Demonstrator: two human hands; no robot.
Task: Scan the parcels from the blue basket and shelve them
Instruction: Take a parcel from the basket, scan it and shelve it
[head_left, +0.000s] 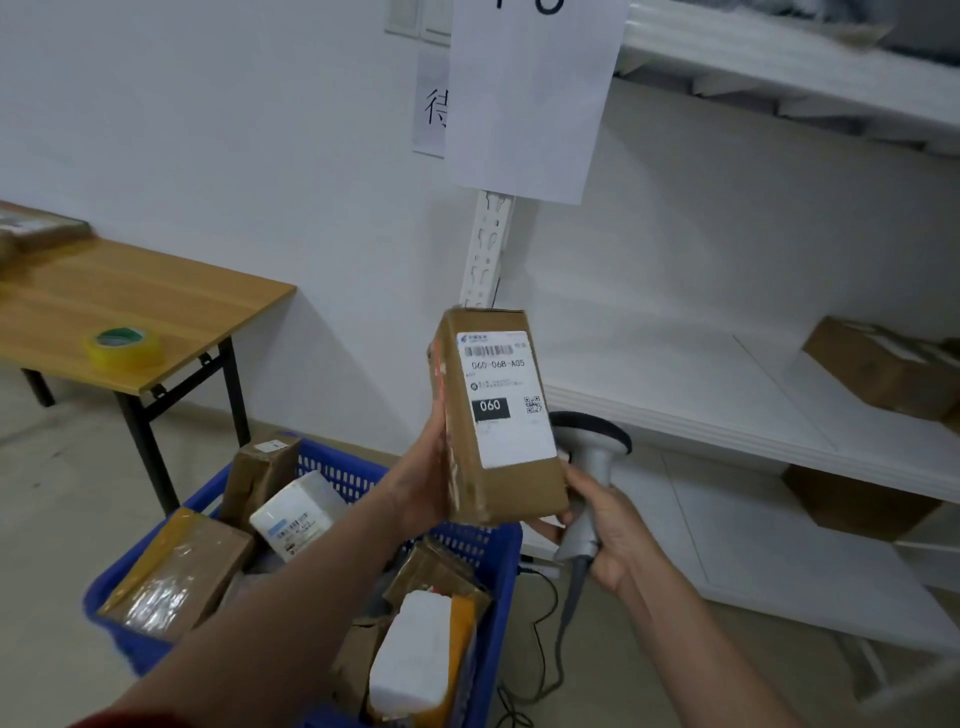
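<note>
My left hand (423, 478) grips a brown cardboard parcel (498, 483) upright above the basket, its white label with "060" facing me. My right hand (605, 525) holds a grey barcode scanner (589, 467) by its handle, just right of and partly behind the parcel; its fingertips touch the parcel's lower right corner. Below sits the blue basket (332, 467), holding several taped brown and white parcels. The white shelf (691, 395) stands to the right, with a brown box (878, 369) on the middle board and another box (857, 501) on the board below.
A wooden folding table (130, 301) stands at the left with a yellow tape roll (123, 345) near its edge and a box at its far corner. A paper sign (530, 98) hangs on the shelf's upright post. The scanner's cable trails on the floor beside the basket.
</note>
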